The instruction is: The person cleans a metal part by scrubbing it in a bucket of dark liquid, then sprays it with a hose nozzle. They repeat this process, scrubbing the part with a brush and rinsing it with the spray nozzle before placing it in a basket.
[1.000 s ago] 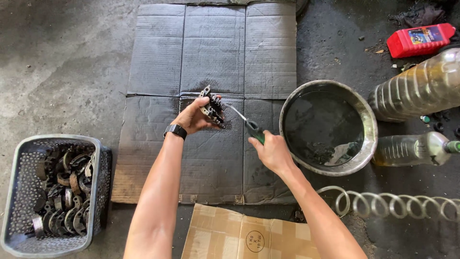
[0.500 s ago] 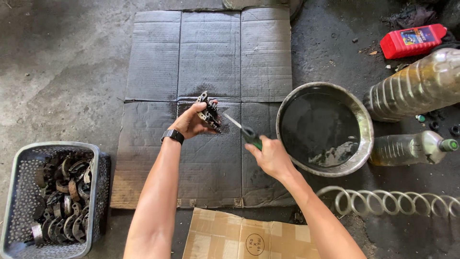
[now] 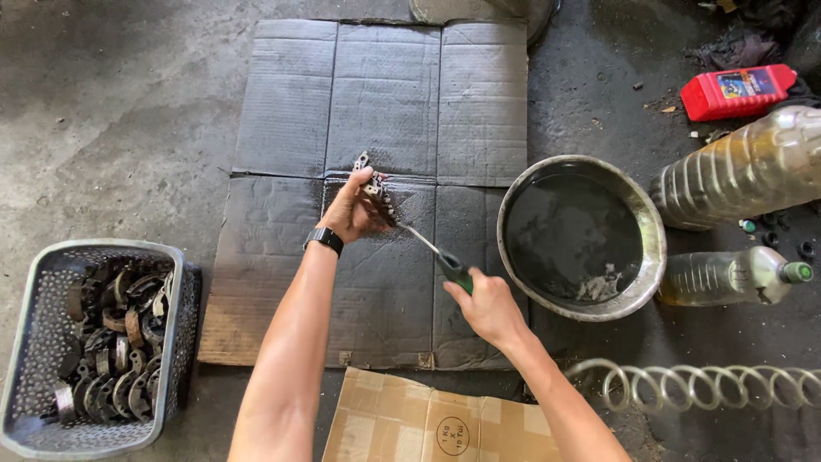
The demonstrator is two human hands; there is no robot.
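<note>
The left hand [image 3: 349,214], wrist bent back and a black watch [image 3: 324,240] on the forearm, is curled tight around a dark, greasy metal part [image 3: 373,193] that it holds upright over the middle of the flattened, oil-stained cardboard sheet [image 3: 282,128]. The left arm reaches forward from the lower edge of the view, nearly straight. The right hand [image 3: 487,310] is closed around the green-and-black handle of a brush [image 3: 432,253], whose pale shaft slants up and left so that its tip meets the part just below the left fingers. The right forearm comes in from the lower right, elbow out of view. Just right of the right hand stands a round metal basin [image 3: 652,257] of dark liquid. Beyond it lie two plastic bottles of yellowish fluid [image 3: 735,175] and a red container [image 3: 735,92]. A steel coil spring [image 3: 701,385] lies near the right forearm. Far left, a grey perforated plastic basket [image 3: 34,359] holds many rusty curved brake shoes [image 3: 111,334].
</note>
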